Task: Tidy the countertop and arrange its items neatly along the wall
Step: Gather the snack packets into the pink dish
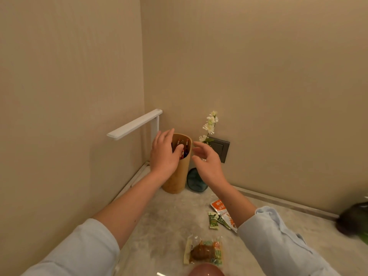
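The left grip (163,154) is lying released, fingers extended, against the upper left side of the pen holder (177,176). Its thumb is reaching across the open mouth, over the pens (184,150). The right grip (207,160) is hovering released just right of the holder, fingers spread; contact cannot be confirmed. The holder is standing upright between both grips on the worktop (169,216), in the wall corner.

A white desk lamp (135,123) is projecting left of and behind the left grip. Behind the right grip, a teal vase (196,181) holding white flowers (211,122) is standing just beside the holder, in front of a grey wall switch (220,148).

The right grip is hiding the vase neck. The right sleeve (278,236) is partly covering an orange sachet (221,208) and two green sachets (214,221). A clear snack pack (205,250) is lying nearer the person. A pink rounded object (206,270) is being cut off by the bottom edge. A dark object (354,218) far right of the right grip is too blurred to identify.
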Motion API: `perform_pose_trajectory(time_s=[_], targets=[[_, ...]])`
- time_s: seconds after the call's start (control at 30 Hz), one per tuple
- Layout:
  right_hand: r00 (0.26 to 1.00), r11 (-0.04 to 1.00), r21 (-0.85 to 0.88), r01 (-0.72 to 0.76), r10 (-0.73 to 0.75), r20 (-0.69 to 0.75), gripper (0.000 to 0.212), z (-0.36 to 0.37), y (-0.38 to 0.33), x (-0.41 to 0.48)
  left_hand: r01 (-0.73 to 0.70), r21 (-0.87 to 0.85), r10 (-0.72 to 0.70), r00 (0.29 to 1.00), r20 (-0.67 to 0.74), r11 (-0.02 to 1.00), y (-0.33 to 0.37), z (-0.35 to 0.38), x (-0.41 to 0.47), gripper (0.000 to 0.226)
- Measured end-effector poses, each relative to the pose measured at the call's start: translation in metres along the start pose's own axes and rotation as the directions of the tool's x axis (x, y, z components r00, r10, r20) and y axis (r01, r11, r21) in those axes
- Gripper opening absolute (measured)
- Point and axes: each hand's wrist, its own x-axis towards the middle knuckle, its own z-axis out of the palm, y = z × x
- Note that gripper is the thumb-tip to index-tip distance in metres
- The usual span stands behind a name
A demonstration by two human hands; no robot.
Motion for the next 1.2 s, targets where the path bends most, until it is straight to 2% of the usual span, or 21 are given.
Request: perform_pose_trajectory(time_s=[0.13,0.3,0.43,0.53,0.6,0.73,0.83,0.9,1.03,1.2], targets=[[0.997,0.997,0.014,-0.071,0.071,-0.01,0.038,-0.007,0.013,-0.026,0.008,-0.194,-0.018,0.998,-0.053,0.981,0.013,0.001,-0.04,0.047],[0.984,0.985,0.015,-0.172,0.173,-0.036,0.038,-0.018,0.044,-0.067,0.102,-0.361,-0.089,0.995,0.055,0.927,0.009,0.021,-0.097,0.041],[0.966,0.969,0.028,-0.246,0.248,-0.068,0.035,-0.029,0.074,-0.101,0.2,-0.385,-0.134,0.973,0.19,0.901,-0.002,0.04,-0.143,0.037],[0.958,0.961,0.033,-0.274,0.276,-0.08,0.034,-0.035,0.091,-0.125,0.269,-0.327,-0.167,0.936,0.309,0.906,-0.012,0.052,-0.171,0.037],[0.953,0.955,0.008,-0.296,0.296,-0.065,0.034,-0.039,0.1,-0.138,0.297,-0.213,-0.2,0.902,0.383,0.931,-0.017,0.057,-0.186,0.044],[0.934,0.931,-0.075,-0.357,0.355,-0.037,0.037,-0.043,0.118,-0.16,0.233,0.035,-0.221,0.847,0.484,0.972,-0.024,0.065,-0.207,0.056],[0.926,0.924,-0.074,-0.376,0.373,-0.048,0.033,-0.046,0.128,-0.172,0.186,0.134,-0.227,0.864,0.45,0.973,-0.023,0.071,-0.214,0.044],[0.922,0.921,-0.045,-0.387,0.385,-0.033,0.032,-0.048,0.133,-0.177,0.187,0.112,-0.217,0.881,0.421,0.976,-0.022,0.075,-0.216,0.034],[0.918,0.918,-0.026,-0.397,0.397,0.016,0.04,-0.051,0.134,-0.18,0.311,-0.098,-0.255,0.892,0.373,0.945,-0.014,0.076,-0.22,0.027],[0.933,0.933,0.032,-0.36,0.359,0.033,0.049,-0.057,0.126,-0.174,0.292,-0.277,-0.26,0.954,0.146,0.916,0.004,0.068,-0.225,0.029]])
